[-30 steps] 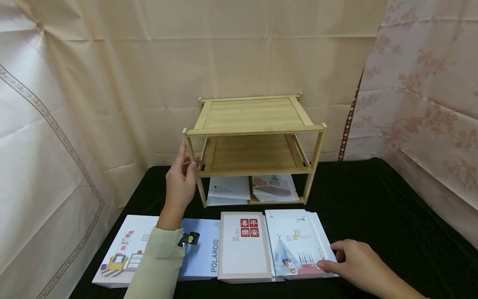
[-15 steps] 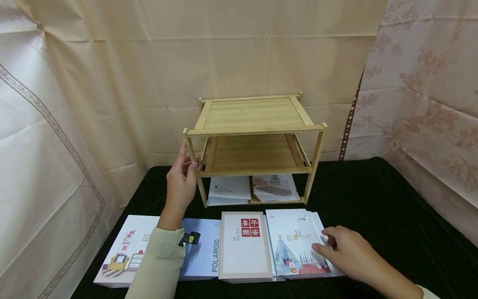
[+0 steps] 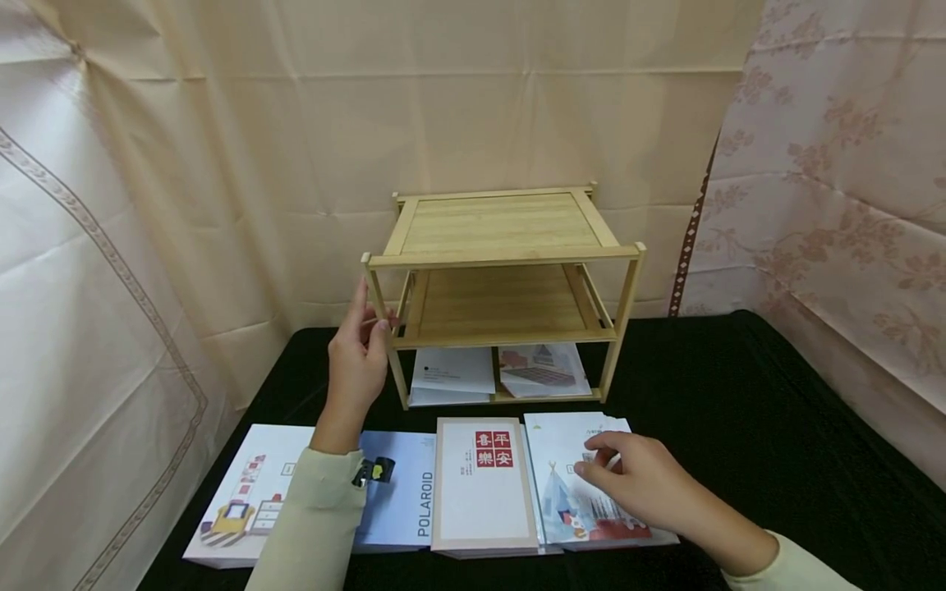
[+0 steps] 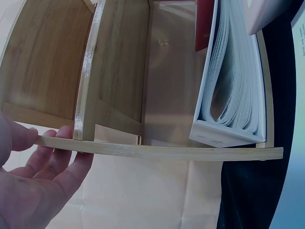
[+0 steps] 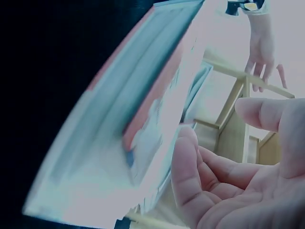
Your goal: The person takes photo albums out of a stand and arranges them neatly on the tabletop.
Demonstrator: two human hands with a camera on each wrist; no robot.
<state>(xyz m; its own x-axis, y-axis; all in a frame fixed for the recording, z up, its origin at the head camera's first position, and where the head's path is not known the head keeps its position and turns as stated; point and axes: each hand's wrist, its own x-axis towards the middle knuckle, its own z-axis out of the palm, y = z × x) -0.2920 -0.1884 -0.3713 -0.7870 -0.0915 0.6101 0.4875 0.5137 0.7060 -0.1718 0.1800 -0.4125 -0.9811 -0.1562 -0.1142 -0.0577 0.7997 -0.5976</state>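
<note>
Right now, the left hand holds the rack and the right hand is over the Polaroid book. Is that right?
Wrong book: the right hand is over the tent book, as the head view shows. The left hand does hold the rack.

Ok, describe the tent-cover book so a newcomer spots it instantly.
Find the wooden rack; in front of it, a row of books lies on black cloth. The book is at the right end, under the right hand. Only its cover in that row shows a blue tent.
</note>
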